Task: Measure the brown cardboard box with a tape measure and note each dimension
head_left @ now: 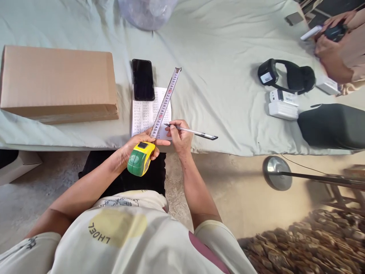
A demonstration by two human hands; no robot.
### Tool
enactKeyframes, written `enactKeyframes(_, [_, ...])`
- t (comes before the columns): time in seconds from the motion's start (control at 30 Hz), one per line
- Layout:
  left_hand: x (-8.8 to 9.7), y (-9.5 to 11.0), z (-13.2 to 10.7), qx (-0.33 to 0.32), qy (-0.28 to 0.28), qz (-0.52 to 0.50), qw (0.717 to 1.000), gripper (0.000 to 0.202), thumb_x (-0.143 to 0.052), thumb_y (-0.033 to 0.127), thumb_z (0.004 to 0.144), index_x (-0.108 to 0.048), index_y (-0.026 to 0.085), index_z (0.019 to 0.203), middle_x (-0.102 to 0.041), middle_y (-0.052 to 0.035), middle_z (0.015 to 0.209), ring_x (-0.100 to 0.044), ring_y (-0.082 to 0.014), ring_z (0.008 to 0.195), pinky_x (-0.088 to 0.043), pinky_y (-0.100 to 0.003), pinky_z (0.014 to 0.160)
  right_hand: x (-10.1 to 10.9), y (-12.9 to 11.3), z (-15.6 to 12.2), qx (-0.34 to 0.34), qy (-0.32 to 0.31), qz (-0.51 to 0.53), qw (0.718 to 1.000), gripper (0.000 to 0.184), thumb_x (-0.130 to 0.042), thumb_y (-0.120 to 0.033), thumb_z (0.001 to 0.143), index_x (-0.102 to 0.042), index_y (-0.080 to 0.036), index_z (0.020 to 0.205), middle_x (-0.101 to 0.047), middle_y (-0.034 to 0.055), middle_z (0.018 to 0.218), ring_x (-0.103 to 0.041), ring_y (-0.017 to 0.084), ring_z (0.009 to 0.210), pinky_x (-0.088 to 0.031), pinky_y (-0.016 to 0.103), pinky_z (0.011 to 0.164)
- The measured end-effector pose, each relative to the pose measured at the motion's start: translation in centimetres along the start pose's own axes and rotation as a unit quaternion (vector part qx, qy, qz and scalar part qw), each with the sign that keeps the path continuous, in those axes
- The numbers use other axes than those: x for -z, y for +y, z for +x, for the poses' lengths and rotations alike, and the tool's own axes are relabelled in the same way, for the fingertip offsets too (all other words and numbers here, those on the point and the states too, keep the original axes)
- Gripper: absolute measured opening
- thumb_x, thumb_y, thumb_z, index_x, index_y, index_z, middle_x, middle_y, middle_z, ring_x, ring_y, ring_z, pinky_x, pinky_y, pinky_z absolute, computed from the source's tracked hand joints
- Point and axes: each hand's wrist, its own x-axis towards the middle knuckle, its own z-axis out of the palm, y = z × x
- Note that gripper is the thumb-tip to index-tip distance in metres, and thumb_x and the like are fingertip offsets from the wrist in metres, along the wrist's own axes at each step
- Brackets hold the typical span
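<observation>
My left hand (135,146) grips a green and yellow tape measure (139,161) at the table's front edge. Its blade (164,104) is drawn out, slanting away to the upper right over a sheet of paper (139,118) with handwritten columns. In my right hand (181,137) is a pen (199,133), pinched between thumb and fingers, its tip pointing left toward the blade. A black phone (143,80) lies face up on the upper left of the sheet.
A closed cardboard box (58,80) stands at the left on the cloth-covered table (216,87). A clear plastic container (148,13) is at the back. To the right are a black headset (296,78), white boxes (282,104), a dark case (332,125) and another person's hands (327,45).
</observation>
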Motion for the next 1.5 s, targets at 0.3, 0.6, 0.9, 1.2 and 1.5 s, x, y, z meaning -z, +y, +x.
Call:
enactKeyframes(0.3, [-0.4,0.7,-0.5,0.004,-0.008,0.017,1.0,0.042,-0.063,0.016,0.08,-0.057,0.017,0.122,-0.081,-0.0131,0.1,-0.063,-0.0156,0.051,-0.048,-0.026,0.05,0.4,1.1,-0.4,0.037,0.016,-0.027,0.999,0.008,-0.061,-0.031,0.091,-0.059,-0.023,0.087,-0.068,-0.0039,0.07,-0.065,0.013,0.058,-0.052,0.027,0.057])
enactKeyframes(0.6, [-0.5,1.1,-0.5,0.052,0.014,-0.011,0.998,0.031,-0.058,0.012,0.083,-0.062,0.013,0.114,-0.08,-0.0165,0.1,-0.06,-0.014,0.051,-0.048,-0.024,0.049,-0.1,0.8,-0.2,0.032,0.026,-0.042,0.998,0.008,-0.059,-0.029,0.088,-0.057,-0.023,0.083,-0.064,-0.0039,0.068,-0.062,0.013,0.058,-0.05,0.027,0.057])
enactKeyframes(0.9, [-0.4,1.1,-0.3,0.056,0.012,-0.009,0.998,0.032,-0.061,0.011,0.081,-0.061,0.015,0.113,-0.08,-0.0153,0.098,-0.061,-0.0148,0.051,-0.049,-0.025,0.049,0.0,0.6,-0.1,0.027,0.019,-0.054,0.998,0.01,-0.057,-0.03,0.087,-0.057,-0.023,0.081,-0.063,-0.0027,0.068,-0.061,0.014,0.059,-0.047,0.028,0.057])
enactKeyframes(1.2, [-0.1,1.0,-0.3,0.052,-0.009,-0.004,0.999,0.042,-0.062,0.01,0.082,-0.06,0.018,0.123,-0.08,-0.0145,0.099,-0.061,-0.0152,0.051,-0.048,-0.026,0.05,-0.3,0.4,0.0,0.039,0.017,-0.061,0.997,0.01,-0.056,-0.029,0.087,-0.053,-0.024,0.078,-0.058,-0.0044,0.063,-0.056,0.014,0.057,-0.045,0.028,0.058])
enactKeyframes(1.5, [0.0,1.3,-0.3,0.054,-0.012,-0.014,0.998,0.044,-0.061,0.009,0.081,-0.061,0.017,0.124,-0.08,-0.015,0.099,-0.061,-0.0148,0.05,-0.049,-0.025,0.048,-0.1,0.4,-0.1,0.03,0.033,-0.068,0.997,0.01,-0.055,-0.03,0.086,-0.055,-0.024,0.078,-0.062,-0.0028,0.066,-0.059,0.015,0.057,-0.046,0.028,0.056])
